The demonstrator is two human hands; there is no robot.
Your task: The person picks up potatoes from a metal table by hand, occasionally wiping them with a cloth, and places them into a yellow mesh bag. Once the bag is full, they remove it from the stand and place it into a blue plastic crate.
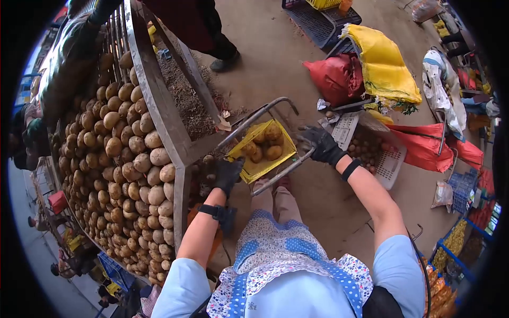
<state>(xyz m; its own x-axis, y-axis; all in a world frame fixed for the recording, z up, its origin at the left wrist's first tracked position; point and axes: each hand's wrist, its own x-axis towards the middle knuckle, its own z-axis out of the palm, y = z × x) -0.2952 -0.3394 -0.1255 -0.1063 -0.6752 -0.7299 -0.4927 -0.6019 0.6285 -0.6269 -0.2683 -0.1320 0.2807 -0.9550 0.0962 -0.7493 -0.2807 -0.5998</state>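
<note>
A yellow woven sack (253, 174) hangs with its mouth spread inside a metal tube frame (283, 172), just ahead of my legs. Several brown potatoes (263, 143) lie in it. My left hand (228, 176), in a dark glove, has its fingers closed on the sack's left edge. At the frame's right end is my right hand (322, 146), also gloved, with fingers stretched out beside the curved bar and nothing seen in them.
A wooden-edged bin (168, 132) heaped with potatoes (119, 153) rises on my left. To the right are a white plastic crate (389, 172) with small produce, a red sack (336, 79) and a yellow sack (384, 61). A person's shoe (225, 62) stands ahead on the floor.
</note>
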